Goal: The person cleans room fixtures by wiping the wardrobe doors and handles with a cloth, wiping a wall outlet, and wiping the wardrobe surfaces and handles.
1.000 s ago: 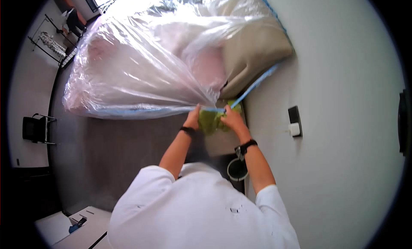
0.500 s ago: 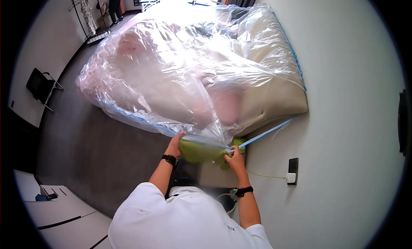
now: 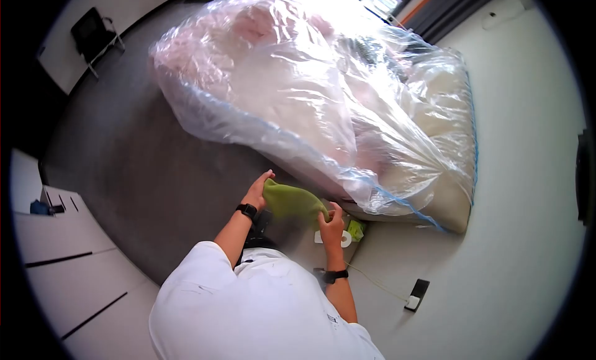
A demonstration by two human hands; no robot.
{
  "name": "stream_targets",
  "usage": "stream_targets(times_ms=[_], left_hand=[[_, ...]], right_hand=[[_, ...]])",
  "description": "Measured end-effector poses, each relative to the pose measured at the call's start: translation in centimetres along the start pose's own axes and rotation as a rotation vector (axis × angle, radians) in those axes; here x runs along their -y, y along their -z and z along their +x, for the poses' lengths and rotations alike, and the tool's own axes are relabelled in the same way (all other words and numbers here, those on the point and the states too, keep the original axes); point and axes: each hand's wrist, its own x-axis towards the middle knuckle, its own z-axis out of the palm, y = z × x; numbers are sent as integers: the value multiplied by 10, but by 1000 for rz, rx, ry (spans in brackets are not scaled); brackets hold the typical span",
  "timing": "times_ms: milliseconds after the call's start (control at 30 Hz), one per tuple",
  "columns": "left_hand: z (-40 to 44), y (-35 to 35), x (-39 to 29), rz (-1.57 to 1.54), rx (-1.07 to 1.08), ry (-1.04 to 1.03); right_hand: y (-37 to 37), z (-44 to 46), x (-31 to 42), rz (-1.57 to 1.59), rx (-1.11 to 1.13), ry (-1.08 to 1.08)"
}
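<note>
A green cloth [image 3: 292, 200] is stretched between my two hands, low in front of me. My left hand [image 3: 257, 192] grips its left end, and my right hand [image 3: 331, 222] pinches its right end. Beyond the cloth, a clear plastic sheet [image 3: 292, 99] with a blue edge [image 3: 273, 130] covers a large beige piece of furniture [image 3: 450, 214] with pinkish things under it. Neither hand touches the sheet. A roll of white paper [image 3: 346, 238] and a green packet [image 3: 356, 229] lie beside my right hand.
A socket with a white plug [image 3: 412, 302] and cable is on the right wall. White cabinets [image 3: 81, 260] stand at the lower left, with a dark blue item [image 3: 41, 208] on them. A black chair [image 3: 93, 37] is at the upper left, on the dark floor [image 3: 130, 167].
Both hands have let go of the sheet's blue edge, which now lies against the furniture. The green cloth is now spread between them. The view has turned, shifting the furniture right.
</note>
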Motion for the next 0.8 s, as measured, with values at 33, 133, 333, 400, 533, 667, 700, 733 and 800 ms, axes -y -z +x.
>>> stream_targets(times_ms=[33, 133, 333, 400, 533, 667, 700, 733, 800], left_hand=[[6, 3, -11, -35, -20, 1], [16, 32, -31, -105, -30, -38], [22, 79, -80, 95, -127, -168], [12, 88, -93, 153, -108, -207], [0, 86, -110, 259, -81, -296], [5, 84, -112, 369, -59, -321], [6, 80, -110, 356, -62, -319], [7, 75, -108, 393, -68, -327], [11, 71, -99, 422, -71, -327]], right_hand=[[-9, 2, 1, 18, 38, -15], [-34, 11, -1, -29, 108, 119], [-76, 52, 23, -15, 239, 150], [-87, 64, 37, -4, 294, 126], [-100, 88, 57, -17, 352, 124], [-101, 116, 44, 1, 379, 103], [-99, 121, 46, 26, 382, 86], [-96, 127, 48, 47, 395, 79], [-95, 136, 50, 12, 376, 109]])
